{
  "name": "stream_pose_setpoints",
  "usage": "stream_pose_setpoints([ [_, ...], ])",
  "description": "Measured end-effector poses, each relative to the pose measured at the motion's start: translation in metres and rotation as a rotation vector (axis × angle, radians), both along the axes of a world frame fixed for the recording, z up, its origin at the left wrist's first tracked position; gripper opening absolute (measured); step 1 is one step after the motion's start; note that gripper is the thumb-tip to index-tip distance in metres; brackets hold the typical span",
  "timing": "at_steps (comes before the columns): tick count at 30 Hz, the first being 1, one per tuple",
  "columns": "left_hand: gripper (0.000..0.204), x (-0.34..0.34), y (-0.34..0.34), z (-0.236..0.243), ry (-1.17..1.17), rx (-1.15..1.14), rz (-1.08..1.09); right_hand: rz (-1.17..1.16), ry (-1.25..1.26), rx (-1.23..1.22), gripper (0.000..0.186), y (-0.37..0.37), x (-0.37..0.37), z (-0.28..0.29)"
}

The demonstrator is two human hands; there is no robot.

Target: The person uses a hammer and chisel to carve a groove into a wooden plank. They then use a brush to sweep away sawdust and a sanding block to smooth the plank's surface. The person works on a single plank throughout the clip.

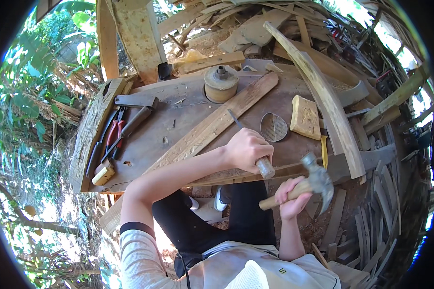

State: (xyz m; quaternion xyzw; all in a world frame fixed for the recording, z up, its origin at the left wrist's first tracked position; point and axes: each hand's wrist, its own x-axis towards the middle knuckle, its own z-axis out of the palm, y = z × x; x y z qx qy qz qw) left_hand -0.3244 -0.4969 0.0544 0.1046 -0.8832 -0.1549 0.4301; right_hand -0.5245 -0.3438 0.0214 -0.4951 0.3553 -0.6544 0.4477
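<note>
My left hand (248, 149) is closed round a chisel (265, 167), whose wooden handle pokes out below my fist; its narrow blade points up-left onto a long wooden plank (197, 137) lying diagonally on the workbench. My right hand (291, 200) grips a claw hammer (318, 180) by its wooden handle, below and right of my left hand, with the metal head raised beside the chisel's end. An oval metal ring or lid (274, 127) lies right of the blade, near a pale wood block (304, 115) and a yellow-handled tool (324, 151).
The workbench (164, 115) holds pliers (113, 132), other hand tools at left and a round wooden piece (221, 86) with a metal stub at back. A long curved board (332, 111) lies at right. Scrap wood (255, 33) is piled behind and right; plants (33, 96) grow at left.
</note>
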Motion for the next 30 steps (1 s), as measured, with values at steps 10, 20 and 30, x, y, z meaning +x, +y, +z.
stream_pose_setpoints([
  [10,0.026,0.006,-0.001,-0.007,-0.109,-0.158,-0.079,-0.167,-0.132,-0.177,0.074,-0.073,-0.014,0.035],
  [20,0.028,0.005,0.000,-0.016,-0.154,-0.162,-0.083,-0.106,-0.105,-0.151,0.071,-0.080,-0.002,0.038],
  [30,0.028,0.004,0.001,-0.021,-0.240,-0.170,-0.080,-0.081,-0.104,-0.156,0.075,-0.084,-0.002,0.072],
])
